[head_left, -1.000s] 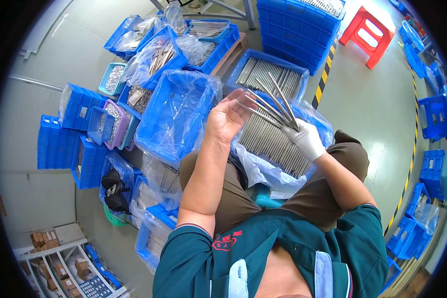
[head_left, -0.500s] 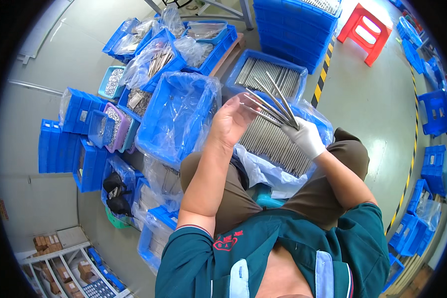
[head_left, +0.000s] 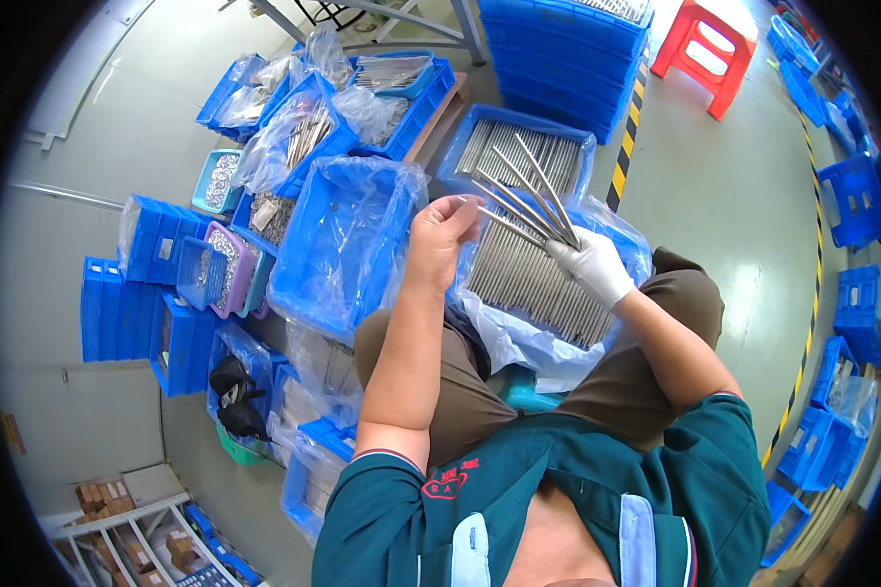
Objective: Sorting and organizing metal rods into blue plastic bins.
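My right hand [head_left: 593, 268], in a white glove, grips several slim, tapered metal rods [head_left: 531, 203] by their lower ends. They fan out up and to the left. My bare left hand [head_left: 440, 242] is closed in a pinch at the tip of the lowest rod in the fan. Below both hands, between my knees, a blue crate [head_left: 640, 256] lined with clear plastic holds a dense row of similar metal rods [head_left: 529, 284]. White wrapping [head_left: 504, 338] hangs over its near edge.
Left of my hands stands a plastic-lined blue crate [head_left: 308, 220]. Another crate of rods [head_left: 519, 147] sits beyond, before a tall blue crate stack [head_left: 558, 73]. Small-parts tubs [head_left: 227, 264] crowd the left. A red stool [head_left: 707, 54] stands far right, past striped floor tape [head_left: 628, 137].
My left hand has drawn back slightly left and down, its spread fingers closing into a pinch at a rod tip. The right hand still holds the fanned rods.
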The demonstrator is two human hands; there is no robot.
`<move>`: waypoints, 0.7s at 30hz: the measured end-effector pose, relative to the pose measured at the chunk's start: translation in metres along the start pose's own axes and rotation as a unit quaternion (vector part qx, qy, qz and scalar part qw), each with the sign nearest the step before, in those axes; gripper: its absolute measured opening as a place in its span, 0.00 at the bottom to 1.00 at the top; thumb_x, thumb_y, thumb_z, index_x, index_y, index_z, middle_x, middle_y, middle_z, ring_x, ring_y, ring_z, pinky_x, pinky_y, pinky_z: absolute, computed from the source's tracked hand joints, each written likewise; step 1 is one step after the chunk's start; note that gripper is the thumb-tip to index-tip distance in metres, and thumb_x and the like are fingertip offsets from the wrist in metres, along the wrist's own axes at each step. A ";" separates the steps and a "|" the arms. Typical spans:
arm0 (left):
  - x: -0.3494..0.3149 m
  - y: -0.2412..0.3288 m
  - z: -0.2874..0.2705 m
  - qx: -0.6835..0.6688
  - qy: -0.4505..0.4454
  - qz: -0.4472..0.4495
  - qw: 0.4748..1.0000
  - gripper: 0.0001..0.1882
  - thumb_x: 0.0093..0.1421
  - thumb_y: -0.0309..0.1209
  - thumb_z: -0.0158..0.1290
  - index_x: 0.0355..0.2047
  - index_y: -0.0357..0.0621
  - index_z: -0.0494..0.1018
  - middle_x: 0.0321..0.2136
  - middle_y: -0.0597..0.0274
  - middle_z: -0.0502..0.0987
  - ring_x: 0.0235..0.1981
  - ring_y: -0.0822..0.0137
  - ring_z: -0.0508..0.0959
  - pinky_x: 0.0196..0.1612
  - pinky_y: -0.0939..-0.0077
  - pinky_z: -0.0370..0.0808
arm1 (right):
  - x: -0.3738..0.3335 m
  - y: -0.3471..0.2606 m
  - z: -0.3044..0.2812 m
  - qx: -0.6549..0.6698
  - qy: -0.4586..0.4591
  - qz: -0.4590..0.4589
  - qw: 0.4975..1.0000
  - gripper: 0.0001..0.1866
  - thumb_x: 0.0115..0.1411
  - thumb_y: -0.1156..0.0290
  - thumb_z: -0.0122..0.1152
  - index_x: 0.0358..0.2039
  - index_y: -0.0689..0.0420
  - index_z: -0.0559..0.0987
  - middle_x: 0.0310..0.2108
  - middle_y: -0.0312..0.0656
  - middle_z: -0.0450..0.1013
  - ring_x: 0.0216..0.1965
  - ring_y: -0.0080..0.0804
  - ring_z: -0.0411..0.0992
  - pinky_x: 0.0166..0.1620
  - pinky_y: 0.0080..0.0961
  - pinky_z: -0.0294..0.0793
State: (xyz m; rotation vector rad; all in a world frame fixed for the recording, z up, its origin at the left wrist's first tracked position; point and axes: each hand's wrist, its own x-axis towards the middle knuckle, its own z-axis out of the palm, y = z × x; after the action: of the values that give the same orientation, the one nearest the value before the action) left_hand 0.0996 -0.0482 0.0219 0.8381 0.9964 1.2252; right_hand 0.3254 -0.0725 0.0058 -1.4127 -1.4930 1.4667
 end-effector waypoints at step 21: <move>0.003 0.005 -0.010 -0.005 0.015 0.075 0.997 0.08 0.54 0.28 0.58 0.33 0.39 0.76 0.28 0.64 0.78 0.29 0.78 0.74 0.34 0.86 0.66 | -0.001 0.006 0.001 -0.154 0.050 -0.093 0.982 0.14 0.57 0.59 0.56 0.27 0.58 0.76 0.17 0.48 0.69 0.21 0.43 0.71 0.28 0.31 0.69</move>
State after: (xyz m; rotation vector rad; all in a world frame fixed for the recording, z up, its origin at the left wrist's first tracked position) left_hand 0.0889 -0.0443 0.0225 0.9022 0.9650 1.3741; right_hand 0.3259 -0.0746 0.0000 -1.4518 -1.7910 1.0682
